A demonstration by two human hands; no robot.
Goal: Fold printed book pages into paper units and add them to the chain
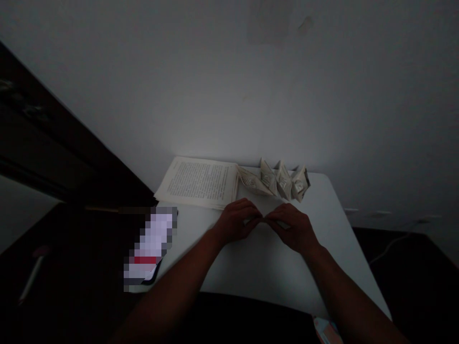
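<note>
My left hand (237, 220) and my right hand (294, 227) meet fingertip to fingertip above the middle of the white table (229, 272). Each one is closed in a pinch, thumb against fingers. Whatever lies between the fingertips is too small and dark to make out. Just beyond my hands stand several folded paper boats (267, 177), made from printed pages and set side by side. To their left lies a stack of printed sheets (201, 181), its right edge close to the leftmost boat.
A phone (152, 246) with a lit, blurred-out screen lies at the table's left edge. Behind the table rises a pale wall (215, 95). A dark door frame (82, 129) stands at left, and a cable (390, 246) hangs at right. Light is dim.
</note>
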